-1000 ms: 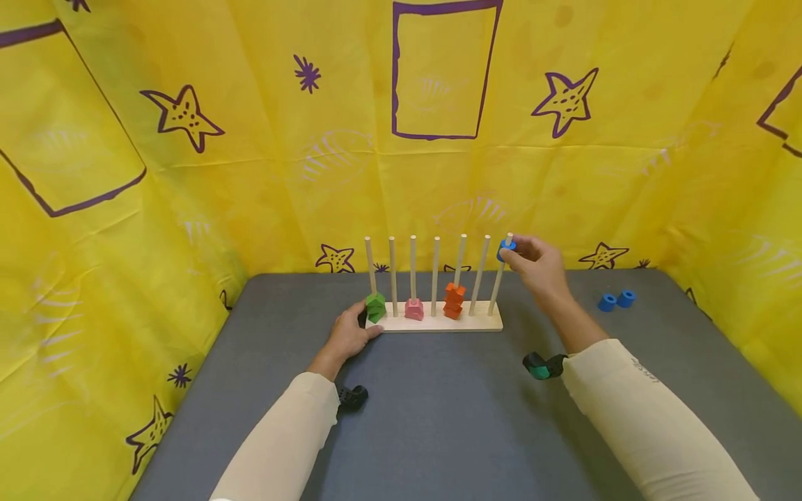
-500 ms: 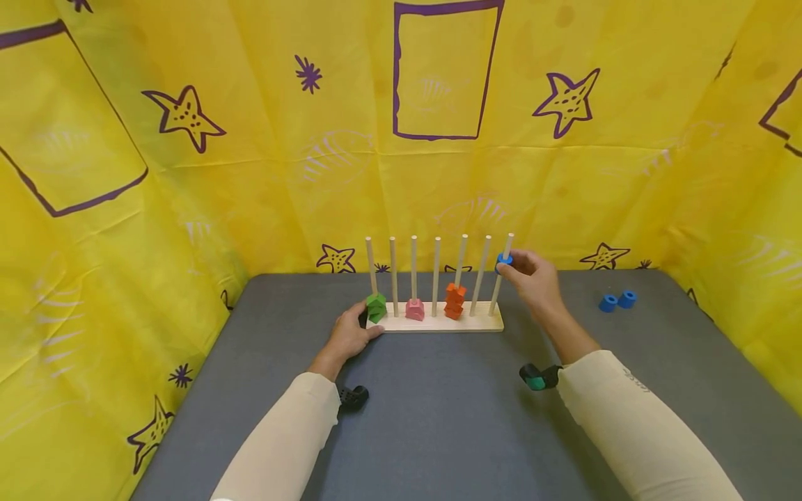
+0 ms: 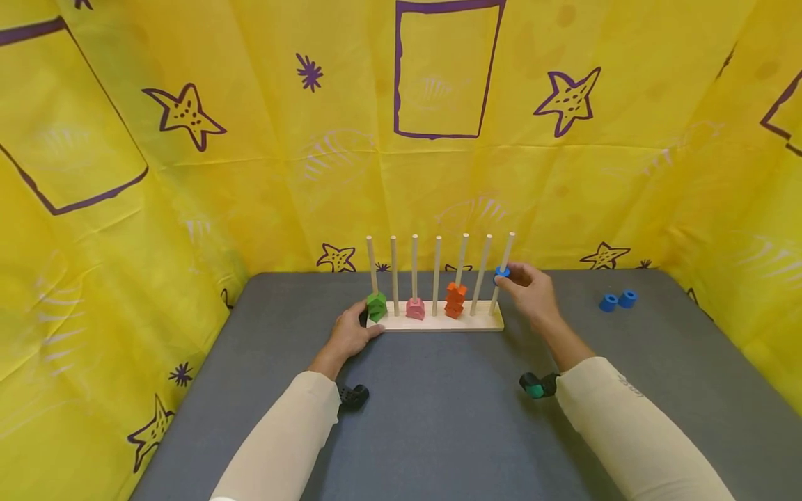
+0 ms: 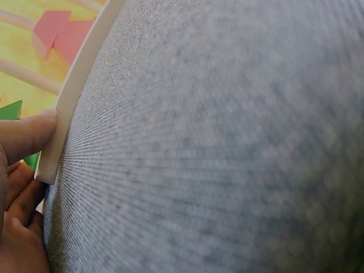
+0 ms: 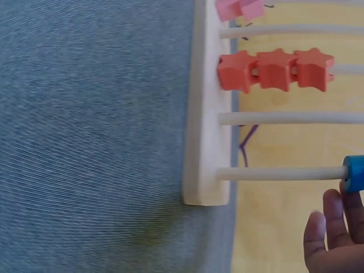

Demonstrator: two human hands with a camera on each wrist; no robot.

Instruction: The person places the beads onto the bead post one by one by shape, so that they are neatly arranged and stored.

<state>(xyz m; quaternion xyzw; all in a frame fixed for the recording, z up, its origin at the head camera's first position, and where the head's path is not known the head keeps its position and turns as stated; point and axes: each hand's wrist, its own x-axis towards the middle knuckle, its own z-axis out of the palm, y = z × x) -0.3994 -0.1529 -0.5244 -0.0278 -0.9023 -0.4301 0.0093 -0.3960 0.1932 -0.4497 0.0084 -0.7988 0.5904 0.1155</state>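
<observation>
A wooden peg board (image 3: 438,324) with a row of upright pegs stands on the grey table. My left hand (image 3: 348,334) holds its left end, the thumb (image 4: 34,133) on the front edge and the other fingers round the end. With thumb and fingertips, my right hand (image 3: 535,293) pinches a blue bead (image 3: 502,274) threaded on the rightmost peg, roughly midway down. In the right wrist view, bare peg shows between this blue bead (image 5: 355,173) and the base. Green pieces (image 3: 376,306) sit low on the leftmost peg, partly beside my left fingers.
Pink pieces (image 3: 415,309) sit on the third peg from the left. Three orange star-shaped beads (image 5: 275,69) are stacked on another peg. Two loose blue beads (image 3: 608,303) lie on the table at right. A yellow patterned cloth (image 3: 282,209) hangs behind the table.
My right hand has lowered the blue bead from near the top of the rightmost peg to about its middle. My left hand stays at the board's left end.
</observation>
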